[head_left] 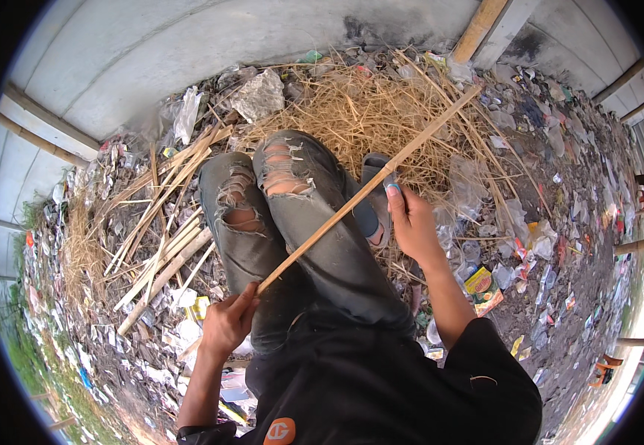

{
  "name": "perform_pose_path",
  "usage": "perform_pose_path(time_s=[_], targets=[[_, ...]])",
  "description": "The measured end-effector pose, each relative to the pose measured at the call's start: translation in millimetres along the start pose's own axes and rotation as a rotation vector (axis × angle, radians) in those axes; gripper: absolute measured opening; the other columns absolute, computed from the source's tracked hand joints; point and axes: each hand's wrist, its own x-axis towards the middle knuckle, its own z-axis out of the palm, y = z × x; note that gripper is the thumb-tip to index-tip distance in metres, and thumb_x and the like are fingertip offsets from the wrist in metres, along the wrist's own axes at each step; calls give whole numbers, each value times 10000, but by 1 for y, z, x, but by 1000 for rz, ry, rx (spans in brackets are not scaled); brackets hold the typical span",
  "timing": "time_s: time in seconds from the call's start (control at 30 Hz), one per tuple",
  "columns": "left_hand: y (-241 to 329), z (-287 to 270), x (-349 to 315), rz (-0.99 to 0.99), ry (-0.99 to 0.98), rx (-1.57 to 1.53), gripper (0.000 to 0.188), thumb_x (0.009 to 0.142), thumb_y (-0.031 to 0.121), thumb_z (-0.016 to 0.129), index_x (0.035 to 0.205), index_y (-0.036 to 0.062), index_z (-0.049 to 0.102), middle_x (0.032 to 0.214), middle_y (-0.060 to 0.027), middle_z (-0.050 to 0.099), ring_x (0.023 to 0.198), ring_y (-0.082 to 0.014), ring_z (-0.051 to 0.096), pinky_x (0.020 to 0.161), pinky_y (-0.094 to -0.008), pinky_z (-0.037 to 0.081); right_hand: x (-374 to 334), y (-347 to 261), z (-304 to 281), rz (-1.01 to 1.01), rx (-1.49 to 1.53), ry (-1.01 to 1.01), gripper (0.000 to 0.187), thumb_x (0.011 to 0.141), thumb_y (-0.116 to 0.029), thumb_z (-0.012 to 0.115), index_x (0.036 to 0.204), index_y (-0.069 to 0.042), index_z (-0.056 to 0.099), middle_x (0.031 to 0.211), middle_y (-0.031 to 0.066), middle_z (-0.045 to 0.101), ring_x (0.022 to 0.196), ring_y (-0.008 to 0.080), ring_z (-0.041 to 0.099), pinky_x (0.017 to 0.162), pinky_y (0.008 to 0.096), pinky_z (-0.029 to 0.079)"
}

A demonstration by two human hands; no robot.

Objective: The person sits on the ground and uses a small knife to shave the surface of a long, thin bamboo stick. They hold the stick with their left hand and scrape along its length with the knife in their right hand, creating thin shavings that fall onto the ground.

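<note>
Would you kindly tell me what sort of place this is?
Probably a makeshift outdoor work spot: litter underfoot, bamboo strips piled at left, and a pale wall ahead.

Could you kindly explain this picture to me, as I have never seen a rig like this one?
Gladly. There is no machine here, just a person's two bare hands. The single picture comes from a wide fisheye camera worn on the head and looking down, so straight edges bend near the rim.

The person's dark, torn trousers fill the middle. The left hand grips the near end of a long, thin bamboo-like strip. The right hand is closed around a grey object, too hidden to identify, which meets the strip farther up.

On the ground, straw-coloured shavings lie ahead, sticks lie to the left, and plastic litter is scattered about.
</note>
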Motion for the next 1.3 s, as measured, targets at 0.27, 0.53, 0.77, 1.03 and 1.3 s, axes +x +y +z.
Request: perform_pose_path(time_s=[0.27, 0.53, 0.77, 1.03, 1.3], targets=[[4, -4, 5, -40, -42, -77, 325, 976, 122, 760, 1293, 53, 741, 739, -205, 703, 613, -404, 703, 545, -466, 526, 18, 4, 19, 46, -38, 88, 529, 1149, -456, 518, 984, 24, 668, 620, 89, 544, 590, 187, 476, 595, 405, 443], [8, 1, 4, -112, -95, -200, 311, 997, 104, 737, 1280, -23, 727, 749, -240, 705, 657, -393, 733, 590, -442, 542, 27, 33, 30, 119, 223, -46, 588, 1157, -484, 481, 854, 4, 609, 631, 25, 487, 589, 133, 487, 568, 352, 414], [31, 5, 39, -140, -97, -311, 298, 1034, 116, 700, 1278, -54, 721, 783, -256, 720, 667, -359, 749, 614, -413, 548, -4, -4, 51, -68, 113, -226, 553, 1147, -464, 504, 971, 24, 692, 647, 141, 555, 603, 263, 533, 636, 414, 461], [25, 5, 37, -137, -109, -272, 297, 1043, 148, 697, 1276, -34, 724, 814, -264, 729, 701, -379, 755, 641, -425, 556, 45, 17, -15, 50, 42, 18, 577, 1151, -492, 494, 848, -12, 591, 652, 9, 458, 614, 128, 433, 584, 345, 386], [31, 15, 32, -88, -15, -254, 286, 1023, 122, 715, 1266, -28, 732, 833, -258, 738, 727, -402, 755, 636, -436, 563, 55, 19, 19, 76, 38, 44, 628, 1138, -549, 491, 778, -39, 555, 607, -4, 449, 561, 123, 427, 541, 337, 370]])
